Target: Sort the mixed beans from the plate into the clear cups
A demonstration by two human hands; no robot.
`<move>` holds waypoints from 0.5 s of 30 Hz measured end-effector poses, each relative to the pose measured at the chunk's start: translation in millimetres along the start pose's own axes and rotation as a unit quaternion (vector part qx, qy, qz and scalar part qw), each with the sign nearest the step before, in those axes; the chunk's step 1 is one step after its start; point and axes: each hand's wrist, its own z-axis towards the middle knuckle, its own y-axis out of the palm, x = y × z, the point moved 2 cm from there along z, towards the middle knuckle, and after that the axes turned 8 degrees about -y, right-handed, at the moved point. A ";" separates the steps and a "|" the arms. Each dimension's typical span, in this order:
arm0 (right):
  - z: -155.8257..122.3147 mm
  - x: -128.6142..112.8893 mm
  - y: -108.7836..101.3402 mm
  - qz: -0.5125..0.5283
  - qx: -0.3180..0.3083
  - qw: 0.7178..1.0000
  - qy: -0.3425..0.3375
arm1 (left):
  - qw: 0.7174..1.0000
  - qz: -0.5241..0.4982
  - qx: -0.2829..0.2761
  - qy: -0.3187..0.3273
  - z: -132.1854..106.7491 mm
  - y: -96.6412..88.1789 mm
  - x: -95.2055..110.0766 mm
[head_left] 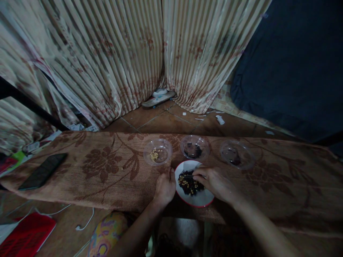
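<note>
Head view: from my remote seat I look down on a round white plate with a red rim (206,198), lower centre of the frame, bearing a mixed heap of dark and pale yellow pieces (190,185).
Right hand (213,182): pinching a slim metallic tweezers-like tool (189,176), its tip end over the heap.
Left hand (164,187): curled against the plate's left edge, thumb at the rim; I cannot tell whether the fingers grip underneath.
Step in hand: I judge it to be picking through the heap, piece by piece.
Next move: in my judgement it calls for a steady plate and a light squeeze on one piece, leaving its neighbours undisturbed.
Bowls: three of clear plastic, above the plate; the left bowl (164,157) holds pale yellow pieces, the middle bowl (197,140) blackish ones, the right bowl (227,151) a small dark clump.
Tabletop (107,189): coarse brown weave with darker flowers; a black phone (43,171) lies at the left.
Room: striped curtains (128,53) across the top, a skateboard (158,100) at their foot on brown floor tiles (158,119), dark blue fabric (289,53) upper right.
</note>
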 end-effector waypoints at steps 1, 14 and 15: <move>-0.4 0.9 -0.7 0.002 0.001 1.000 0.002 | 1.000 -0.002 0.000 -0.001 -0.3 -0.3 0.2; 1.5 1.5 5.6 0.010 0.009 1.000 0.016 | 1.000 0.002 -0.002 -0.014 -2.4 -2.1 1.3; 1.8 1.2 5.6 0.008 0.011 1.000 0.017 | 1.000 0.000 -0.001 -0.012 -2.1 -1.7 0.7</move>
